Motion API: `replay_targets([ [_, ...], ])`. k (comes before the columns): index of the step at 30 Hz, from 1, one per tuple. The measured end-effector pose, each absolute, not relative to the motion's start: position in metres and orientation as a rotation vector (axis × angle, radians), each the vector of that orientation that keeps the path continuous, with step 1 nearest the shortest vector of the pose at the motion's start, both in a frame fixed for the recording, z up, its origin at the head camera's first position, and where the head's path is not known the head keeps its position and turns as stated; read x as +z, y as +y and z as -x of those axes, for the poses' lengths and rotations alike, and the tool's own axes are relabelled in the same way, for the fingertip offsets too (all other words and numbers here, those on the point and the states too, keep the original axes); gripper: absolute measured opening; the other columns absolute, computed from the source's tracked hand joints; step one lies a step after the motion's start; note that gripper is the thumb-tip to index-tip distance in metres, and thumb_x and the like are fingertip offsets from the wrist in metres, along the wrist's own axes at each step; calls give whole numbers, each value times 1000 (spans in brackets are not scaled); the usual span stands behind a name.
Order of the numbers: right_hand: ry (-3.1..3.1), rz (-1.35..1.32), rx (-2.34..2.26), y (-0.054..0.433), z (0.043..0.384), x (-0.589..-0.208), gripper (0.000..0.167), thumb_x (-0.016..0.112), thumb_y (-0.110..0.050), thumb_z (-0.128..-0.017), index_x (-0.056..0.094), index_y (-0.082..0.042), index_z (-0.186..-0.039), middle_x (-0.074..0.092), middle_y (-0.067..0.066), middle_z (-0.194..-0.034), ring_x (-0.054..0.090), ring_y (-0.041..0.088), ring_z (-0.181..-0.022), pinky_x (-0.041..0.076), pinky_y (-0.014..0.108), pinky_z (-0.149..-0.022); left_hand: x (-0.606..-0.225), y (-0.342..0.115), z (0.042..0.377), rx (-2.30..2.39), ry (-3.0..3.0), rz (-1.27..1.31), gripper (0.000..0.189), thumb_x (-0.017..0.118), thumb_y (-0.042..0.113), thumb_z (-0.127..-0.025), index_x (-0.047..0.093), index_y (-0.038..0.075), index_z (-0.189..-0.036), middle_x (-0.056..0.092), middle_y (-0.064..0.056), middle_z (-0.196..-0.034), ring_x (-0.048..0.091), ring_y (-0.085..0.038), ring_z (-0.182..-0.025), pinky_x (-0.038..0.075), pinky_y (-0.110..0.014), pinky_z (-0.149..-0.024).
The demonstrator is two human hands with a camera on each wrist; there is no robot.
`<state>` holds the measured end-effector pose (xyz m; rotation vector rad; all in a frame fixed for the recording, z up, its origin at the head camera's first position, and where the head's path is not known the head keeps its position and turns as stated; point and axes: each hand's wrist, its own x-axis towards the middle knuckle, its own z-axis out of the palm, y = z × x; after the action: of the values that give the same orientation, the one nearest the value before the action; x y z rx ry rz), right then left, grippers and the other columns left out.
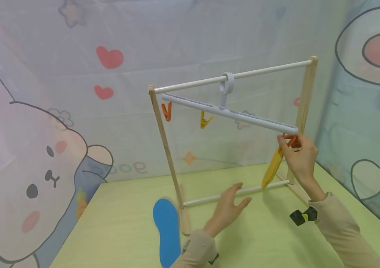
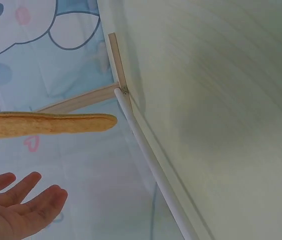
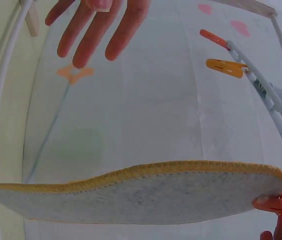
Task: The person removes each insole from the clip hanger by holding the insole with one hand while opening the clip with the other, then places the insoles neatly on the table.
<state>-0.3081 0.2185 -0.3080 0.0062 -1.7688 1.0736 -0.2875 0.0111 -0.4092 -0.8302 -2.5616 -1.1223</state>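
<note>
My right hand (image 1: 300, 158) pinches an orange clip (image 3: 278, 205) beneath the right end of a white hanger (image 1: 253, 121). The clip bites one end of a yellow insole (image 1: 272, 169), which hangs down from it. In the right wrist view the insole's grey, speckled underside and yellow edge show. Lower and to the left, my left hand (image 1: 225, 210) hovers over the table with fingers spread, holding nothing. Another orange clip (image 1: 166, 111) and a yellow clip (image 1: 205, 120) hang from the hanger's left half, with nothing in them.
The hanger hooks over the top white bar (image 1: 190, 83) of a rack with wooden posts (image 1: 166, 149). A lower white bar (image 1: 203, 200) joins the posts near the table (image 1: 116, 223). A blue insole (image 1: 166, 230) lies beside the rack's left foot. Printed cloth (image 1: 59, 149) stands behind.
</note>
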Motion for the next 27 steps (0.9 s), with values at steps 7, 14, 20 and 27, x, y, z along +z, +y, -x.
replay_targets([
  [7, -1799, -15, 1041, 213, 297, -307, 19, 67, -17, -77, 64, 2, -78, 50, -3, -68, 41, -8, -63, 33, 1, -52, -406, 25, 283, -1133, -2594, 836, 64, 52, 42, -87, 29, 11, -138, 38, -5, -140, 37, -22, -128, 34, -37, -105],
  [14, -1815, -44, 1019, 209, 289, -307, 19, 67, -16, -77, 65, 2, -79, 54, 9, -69, 40, -9, -61, 32, 1, -53, -406, 32, 280, -1201, -2624, 825, 73, 55, 45, -83, 22, 14, -141, 31, -5, -144, 32, -22, -131, 32, -39, -106],
  [20, -1839, -57, 1029, 202, 282, -306, 19, 67, -19, -77, 65, 0, -75, 52, -4, -67, 41, -11, -60, 34, 3, -53, -407, 37, 279, -1189, -2623, 829, 74, 57, 44, -82, 22, 14, -141, 32, -4, -143, 34, -22, -130, 33, -38, -105],
  [27, -1872, -81, 1071, 194, 273, -308, 18, 68, -20, -77, 65, -3, -70, 45, -25, -61, 43, -9, -58, 36, 5, -52, -410, 39, 275, -1144, -2518, 858, 65, 51, 40, -87, 27, 9, -138, 45, -9, -134, 44, -25, -122, 41, -39, -98],
])
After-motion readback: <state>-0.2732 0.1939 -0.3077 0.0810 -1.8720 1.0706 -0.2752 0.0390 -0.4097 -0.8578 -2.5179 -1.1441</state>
